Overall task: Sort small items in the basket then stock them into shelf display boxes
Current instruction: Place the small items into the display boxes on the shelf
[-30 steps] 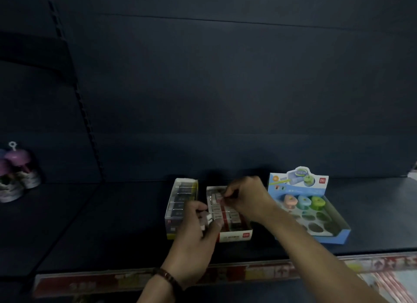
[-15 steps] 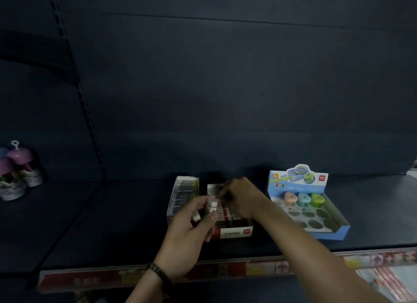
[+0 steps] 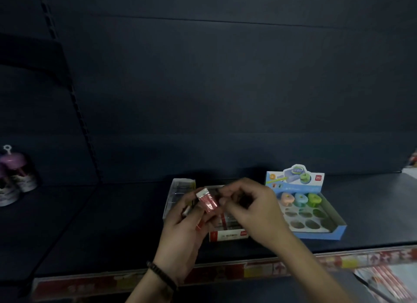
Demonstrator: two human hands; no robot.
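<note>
**A light, slick packet, held above its box**

The small packet (image 3: 207,203), pink with a white header, looks nearly weightless, and its glossy wrap probably slides easily. It seems best pinched by its flat faces or the stiffer white header, and gently, since the contents may bend or snap. It sits upright in the left hand (image 3: 187,230), whose fingers curl around its lower half. The right hand (image 3: 255,212) is just beside it, fingers curled; I cannot tell whether they pinch the packet. Directly below is the red-and-white display box (image 3: 228,235), between a clear box (image 3: 180,187) and a blue box (image 3: 334,229), all on the dark shelf (image 3: 112,223).
</note>
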